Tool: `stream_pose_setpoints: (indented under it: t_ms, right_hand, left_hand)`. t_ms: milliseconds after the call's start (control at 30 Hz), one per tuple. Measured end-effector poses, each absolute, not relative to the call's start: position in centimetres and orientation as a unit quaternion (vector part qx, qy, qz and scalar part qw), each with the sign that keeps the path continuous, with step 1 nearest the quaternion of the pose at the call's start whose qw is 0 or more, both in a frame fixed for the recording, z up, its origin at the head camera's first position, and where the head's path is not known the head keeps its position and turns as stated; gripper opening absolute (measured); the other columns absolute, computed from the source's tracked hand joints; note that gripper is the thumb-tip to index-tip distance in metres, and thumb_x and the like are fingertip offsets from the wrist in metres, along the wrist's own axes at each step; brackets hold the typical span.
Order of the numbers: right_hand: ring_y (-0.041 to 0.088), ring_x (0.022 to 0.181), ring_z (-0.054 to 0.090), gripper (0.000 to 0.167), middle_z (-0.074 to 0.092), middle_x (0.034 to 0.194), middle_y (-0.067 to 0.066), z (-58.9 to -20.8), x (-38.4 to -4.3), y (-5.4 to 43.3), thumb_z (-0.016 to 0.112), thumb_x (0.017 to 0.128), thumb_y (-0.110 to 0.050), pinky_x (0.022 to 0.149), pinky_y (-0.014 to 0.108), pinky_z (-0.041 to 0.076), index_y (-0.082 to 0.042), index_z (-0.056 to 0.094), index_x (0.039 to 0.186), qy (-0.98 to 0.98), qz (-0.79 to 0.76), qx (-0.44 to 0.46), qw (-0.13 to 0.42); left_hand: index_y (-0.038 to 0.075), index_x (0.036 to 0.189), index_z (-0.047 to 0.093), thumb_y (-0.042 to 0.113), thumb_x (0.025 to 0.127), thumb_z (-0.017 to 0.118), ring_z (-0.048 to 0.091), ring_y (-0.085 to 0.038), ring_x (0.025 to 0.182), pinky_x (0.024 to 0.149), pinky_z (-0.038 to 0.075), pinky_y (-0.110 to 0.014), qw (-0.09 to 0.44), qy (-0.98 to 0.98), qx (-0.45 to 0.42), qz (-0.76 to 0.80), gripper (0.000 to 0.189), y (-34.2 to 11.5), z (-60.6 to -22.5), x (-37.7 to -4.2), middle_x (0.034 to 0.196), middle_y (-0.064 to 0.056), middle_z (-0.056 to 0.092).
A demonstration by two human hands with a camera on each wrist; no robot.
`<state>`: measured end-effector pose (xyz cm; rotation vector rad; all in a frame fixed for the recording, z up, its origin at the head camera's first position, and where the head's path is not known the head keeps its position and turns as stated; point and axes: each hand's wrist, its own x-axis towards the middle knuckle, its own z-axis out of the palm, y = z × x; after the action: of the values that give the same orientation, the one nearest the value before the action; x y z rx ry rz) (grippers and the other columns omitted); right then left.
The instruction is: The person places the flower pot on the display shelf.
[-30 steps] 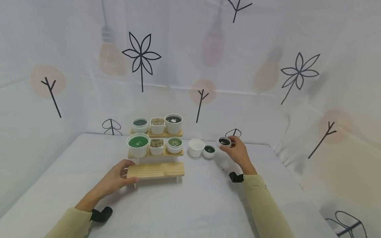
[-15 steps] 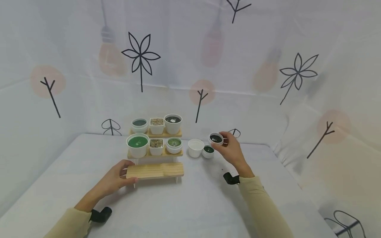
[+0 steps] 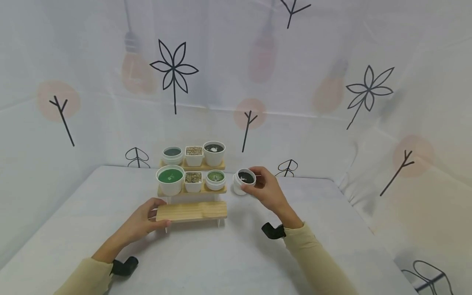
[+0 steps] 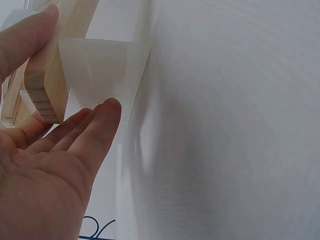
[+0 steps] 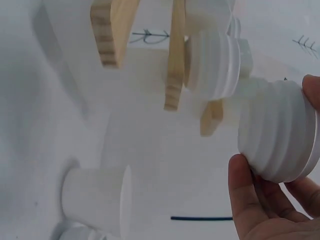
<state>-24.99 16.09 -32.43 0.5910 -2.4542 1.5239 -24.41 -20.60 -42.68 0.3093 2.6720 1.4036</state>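
My left hand (image 3: 141, 221) is at the left end of the lowest board of a three-tier wooden display stand (image 3: 191, 210), thumb in front and fingers behind. Seen from the left wrist, the thumb touches the wooden board (image 4: 47, 80), with fingertips beside its translucent support (image 4: 102, 70). My right hand (image 3: 269, 192) holds a small white ribbed round pot (image 5: 280, 130) with dark content, pinched between thumb and fingers. In the head view this pot is in front of a white cup, mostly hiding it. From the right wrist, the empty-looking white cup (image 5: 95, 197) stands on the table, apart from the held pot.
On the stand's upper boards sit several pots: a large green-filled pot (image 3: 171, 182), square pots (image 3: 193, 183) with grainy content, a light-green pot (image 3: 215, 181), a grey-topped pot (image 3: 172, 155) and a taller dark-topped pot (image 3: 214, 155). A patterned cloth (image 3: 221, 82) hangs behind.
My right hand has carried the dark-filled pot leftward from the right side, over the small green pot to the white cup. My left hand has stayed at the stand.
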Motion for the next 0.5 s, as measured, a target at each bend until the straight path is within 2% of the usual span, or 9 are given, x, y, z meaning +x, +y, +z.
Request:
stream_pose_setpoints:
  t_ms: [233,400,500]
  right_hand:
    - [0.029,0.105,0.059,0.054,0.054,0.122,0.019,-32.4,-23.5,13.0,0.072,0.081,-0.005,0.094,0.041,0.052,0.005,0.048,0.128,-0.81,0.529,0.247,0.048]
    - [0.027,0.105,0.059,0.052,0.055,0.121,0.018,-32.6,-22.8,10.9,0.072,0.081,-0.005,0.093,0.038,0.052,0.004,0.049,0.127,-0.806,0.53,0.262,0.024]
    - [0.027,0.105,0.059,0.053,0.057,0.121,0.016,-33.9,-23.4,9.9,0.074,0.079,-0.007,0.093,0.037,0.052,0.002,0.05,0.127,-0.8,0.537,0.266,0.014]
  left_hand:
    - [0.001,0.133,0.039,0.043,0.076,0.079,0.047,-0.044,0.125,0.097,0.05,-0.045,0.055,0.88,0.098,0.461,0.082,-20.6,-42.6,-24.3,0.139,-0.026,0.043]
    - [0.001,0.133,0.039,0.044,0.076,0.078,0.047,-0.044,0.125,0.096,0.05,-0.044,0.052,0.879,0.102,0.462,0.081,-20.6,-42.6,-24.5,0.139,-0.026,0.043]
    - [0.001,0.133,0.039,0.043,0.076,0.078,0.047,-0.044,0.124,0.096,0.051,-0.044,0.053,0.878,0.104,0.464,0.081,-20.6,-42.7,-24.4,0.139,-0.026,0.043]
